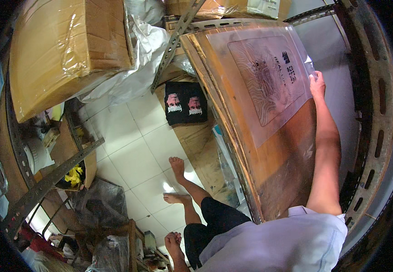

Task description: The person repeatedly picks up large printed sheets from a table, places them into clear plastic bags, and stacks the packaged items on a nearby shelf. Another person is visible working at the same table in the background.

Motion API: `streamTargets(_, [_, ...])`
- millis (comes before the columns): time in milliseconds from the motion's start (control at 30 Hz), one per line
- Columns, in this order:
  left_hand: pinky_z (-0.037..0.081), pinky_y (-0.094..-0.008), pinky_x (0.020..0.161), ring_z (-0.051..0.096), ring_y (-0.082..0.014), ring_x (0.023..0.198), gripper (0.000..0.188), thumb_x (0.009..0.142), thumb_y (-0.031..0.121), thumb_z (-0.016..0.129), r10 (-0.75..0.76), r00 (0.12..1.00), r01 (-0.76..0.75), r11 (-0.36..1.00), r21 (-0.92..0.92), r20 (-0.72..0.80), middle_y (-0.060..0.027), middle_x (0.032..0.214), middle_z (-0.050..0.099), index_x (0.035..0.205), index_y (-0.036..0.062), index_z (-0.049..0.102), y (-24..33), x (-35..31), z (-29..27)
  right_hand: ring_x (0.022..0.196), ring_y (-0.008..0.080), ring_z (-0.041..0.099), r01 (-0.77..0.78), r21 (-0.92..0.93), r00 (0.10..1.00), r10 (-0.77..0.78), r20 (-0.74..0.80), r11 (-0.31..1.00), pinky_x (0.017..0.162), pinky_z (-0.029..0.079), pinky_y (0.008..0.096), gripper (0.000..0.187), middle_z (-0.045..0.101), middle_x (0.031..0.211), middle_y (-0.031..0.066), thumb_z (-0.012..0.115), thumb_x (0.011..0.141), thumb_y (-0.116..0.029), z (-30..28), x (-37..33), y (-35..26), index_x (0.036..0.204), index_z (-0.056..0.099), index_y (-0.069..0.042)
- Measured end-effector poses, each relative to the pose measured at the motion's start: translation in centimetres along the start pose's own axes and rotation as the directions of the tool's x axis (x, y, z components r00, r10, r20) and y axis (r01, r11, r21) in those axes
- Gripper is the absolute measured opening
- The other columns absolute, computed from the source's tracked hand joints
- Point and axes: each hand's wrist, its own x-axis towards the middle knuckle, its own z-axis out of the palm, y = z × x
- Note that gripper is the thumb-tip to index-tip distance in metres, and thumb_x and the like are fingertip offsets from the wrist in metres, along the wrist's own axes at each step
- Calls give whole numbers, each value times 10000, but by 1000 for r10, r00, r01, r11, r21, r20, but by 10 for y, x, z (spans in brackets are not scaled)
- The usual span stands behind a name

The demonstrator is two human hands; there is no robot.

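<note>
A clear plastic film sheet (232, 54), printed with dark wavy lines and lettering, lies over a wooden board (291, 149) on the rack at the right. My right hand (317, 85) is stretched out along the board and pinches the sheet's right edge, where the plastic bends and shines. The rest of the sheet rests on the board. My left hand (173, 241) hangs low beside my knee, its fingers loosely curled, and nothing shows in it. Under the top board, further wooden boards are stacked.
Slotted metal rack bars (178, 43) frame the boards. A large cardboard box (69, 54) stands at upper left beside white plastic wrapping (137, 63). Folded black printed fabric (186, 103) lies on cardboard (201, 140) over the tiled floor (133, 149). Another metal bar (51, 183) juts out at left.
</note>
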Motion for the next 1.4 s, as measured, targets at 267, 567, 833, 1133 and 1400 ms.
streamTargets(267, [519,-317,738,638,-208,824,195,968,221,562,-59,994,64,997,49,-87,-104,930,629,1024,36,541,-29,-7,-8,1068,375,601,-92,-255,935,-4,-354,963,912,448,458,478,652,1119,197,543,938,-438,11,3,1,1229,567,-60])
streamTargets(567, [507,-291,709,638,-207,823,186,960,215,581,31,999,-32,999,-12,-30,-79,925,627,1060,62,542,8,-2,12,1095,375,576,68,-8,951,-67,-303,998,933,435,448,411,646,1133,207,476,979,-370,12,-40,-6,1168,630,-39])
streamTargets(833, [504,-296,722,628,-180,820,192,979,218,557,16,1000,-16,1000,12,-23,-85,911,621,1045,39,535,-3,-4,-12,1113,362,576,-113,346,954,199,-224,931,981,431,398,457,616,1190,235,446,1013,-341,27,-77,13,1238,561,40])
streamTargets(1133, [508,-312,785,648,-193,887,256,978,219,548,140,990,-139,987,77,-9,-109,1004,637,1112,2,536,5,-32,-10,1212,336,504,325,352,861,-121,-495,878,1052,362,416,367,548,1305,194,447,985,-139,-14,-146,-134,1308,511,23])
streamTargets(1400, [496,-334,896,640,-222,993,235,992,148,489,529,841,-539,835,109,111,-146,1087,617,1122,-43,528,34,-106,-27,1002,240,648,44,962,788,-601,133,271,864,504,376,215,670,1065,158,530,943,-146,-118,-358,-358,1092,623,-22])
